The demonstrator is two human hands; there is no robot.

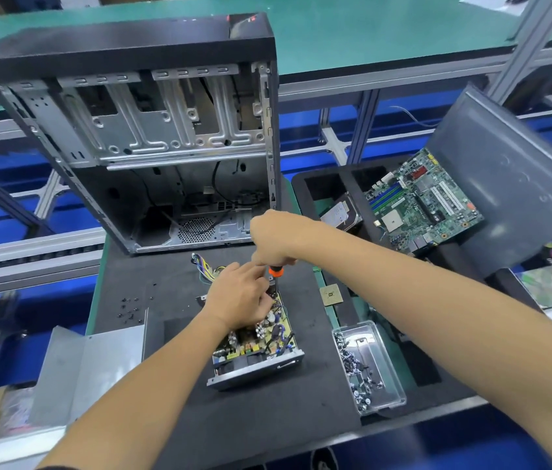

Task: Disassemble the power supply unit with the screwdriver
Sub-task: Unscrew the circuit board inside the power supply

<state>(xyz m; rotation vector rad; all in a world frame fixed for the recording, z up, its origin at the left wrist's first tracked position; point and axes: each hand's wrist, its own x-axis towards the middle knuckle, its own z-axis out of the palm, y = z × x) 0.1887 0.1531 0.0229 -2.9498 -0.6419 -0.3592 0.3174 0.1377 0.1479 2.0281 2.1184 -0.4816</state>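
The power supply unit lies open on the black foam mat, near the middle of the bench: a shallow grey sheet-metal tray with a crowded circuit board of capacitors, coils and coloured wires exposed. A wire bundle trails from its far end. The right hand is curled round the handle of the screwdriver, whose orange collar and dark shaft stand upright over the unit's far edge. The left hand rests on the board, fingers bent near the shaft; whether they pinch anything I cannot tell. Just left lies a bent grey metal cover, with small black screws scattered beyond. To the right, bare mat separates the unit from a clear plastic box of screws. Behind stands the gutted computer case.
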